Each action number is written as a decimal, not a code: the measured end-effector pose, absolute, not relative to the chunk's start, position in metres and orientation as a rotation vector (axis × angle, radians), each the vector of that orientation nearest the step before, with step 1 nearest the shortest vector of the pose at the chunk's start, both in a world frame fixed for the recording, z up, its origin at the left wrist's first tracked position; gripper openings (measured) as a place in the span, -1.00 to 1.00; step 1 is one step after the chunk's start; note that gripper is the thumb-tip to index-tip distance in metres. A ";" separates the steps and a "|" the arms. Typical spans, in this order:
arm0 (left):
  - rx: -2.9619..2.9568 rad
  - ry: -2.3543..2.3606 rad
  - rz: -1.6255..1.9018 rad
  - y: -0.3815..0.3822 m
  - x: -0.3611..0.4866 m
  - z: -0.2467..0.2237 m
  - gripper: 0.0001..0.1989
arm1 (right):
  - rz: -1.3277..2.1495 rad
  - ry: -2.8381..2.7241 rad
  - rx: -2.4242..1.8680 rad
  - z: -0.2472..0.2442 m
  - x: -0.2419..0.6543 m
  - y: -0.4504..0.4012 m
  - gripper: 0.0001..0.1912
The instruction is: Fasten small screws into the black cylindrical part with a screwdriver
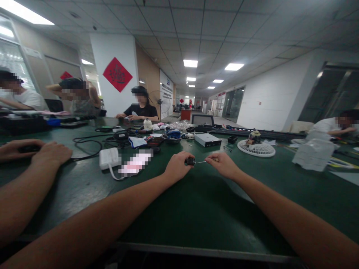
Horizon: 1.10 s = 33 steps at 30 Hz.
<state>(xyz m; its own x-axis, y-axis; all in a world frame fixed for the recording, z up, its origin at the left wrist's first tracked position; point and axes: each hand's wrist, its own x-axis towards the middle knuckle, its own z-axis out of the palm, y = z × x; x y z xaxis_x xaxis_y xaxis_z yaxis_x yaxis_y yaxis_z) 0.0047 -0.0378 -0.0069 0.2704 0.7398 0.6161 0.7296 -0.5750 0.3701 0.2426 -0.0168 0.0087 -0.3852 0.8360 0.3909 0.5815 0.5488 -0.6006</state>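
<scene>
Steadily, the left hand (177,167) had its fingers clamped on a small black cylindrical part (191,161), low over the dark green tabletop (196,209). Just beside it, a thin silver wire (202,162) pointed toward that part from the right hand (223,164), its fingers pinched together on the wire.

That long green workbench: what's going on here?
A person's left hand pinches a small black cylindrical part, while their right hand holds a thin metal pin running from it. A white round fan grille and a silver box sit further along the green workbench. A co-worker's hands rest at the left.
</scene>
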 end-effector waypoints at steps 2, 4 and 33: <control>2.503 1.441 1.197 -0.038 0.005 -0.007 -0.69 | 0.495 -2.121 -1.132 0.009 0.242 -0.017 -0.64; 2.532 1.439 1.181 -0.039 0.005 -0.006 -0.69 | 0.482 -2.091 -1.152 0.009 0.242 -0.018 -0.64; 2.348 1.590 1.295 -0.032 0.002 -0.013 -0.68 | 0.254 -2.201 -1.409 -0.005 0.236 -0.013 -0.72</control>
